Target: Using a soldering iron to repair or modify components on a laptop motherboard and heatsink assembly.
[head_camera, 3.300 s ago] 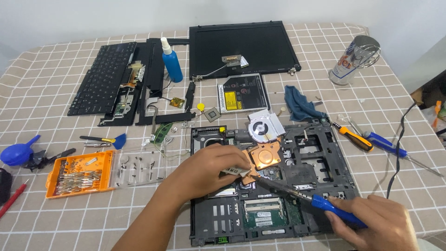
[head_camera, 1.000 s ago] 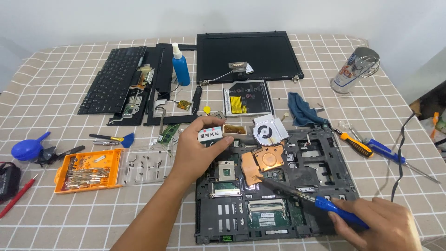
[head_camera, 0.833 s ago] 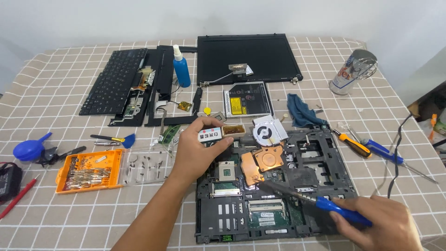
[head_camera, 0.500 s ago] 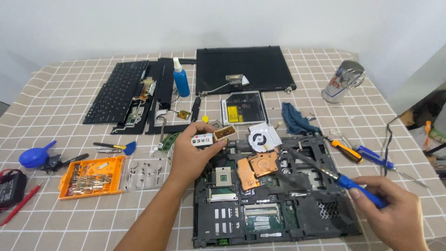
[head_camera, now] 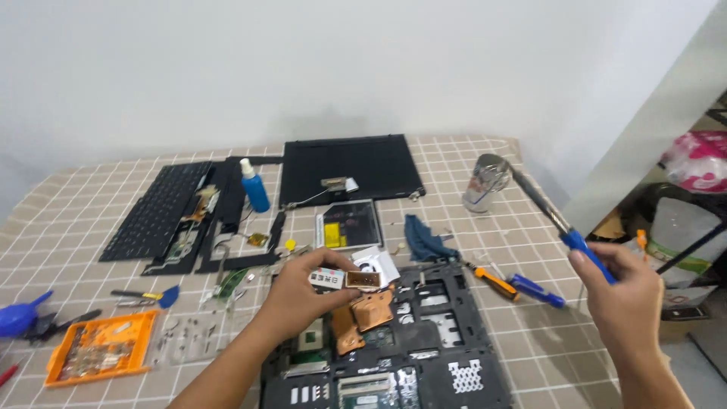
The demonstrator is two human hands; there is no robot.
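My left hand [head_camera: 297, 297] holds a small laptop part [head_camera: 344, 279] with a white label and a copper square, lifted just above the copper heatsink [head_camera: 365, 316] of the opened laptop base [head_camera: 424, 341]. My right hand [head_camera: 622, 291] is raised at the right, gripping the blue handle of a soldering iron [head_camera: 547, 212]. Its metal tip points toward the coiled metal iron stand [head_camera: 485, 182] at the back right.
A detached keyboard [head_camera: 155, 212], bezel pieces, a blue bottle [head_camera: 254, 186], the black laptop lid [head_camera: 348, 168] and an optical drive [head_camera: 349, 224] lie at the back. An orange screw tray [head_camera: 98, 354] and a blue blower [head_camera: 17, 318] sit left. Screwdrivers [head_camera: 515, 284] and a blue cloth [head_camera: 424, 241] lie right.
My left hand has lifted the small part off the board and holds it up. My right hand has swung the soldering iron up and right, toward the stand. The camera has tilted upward.
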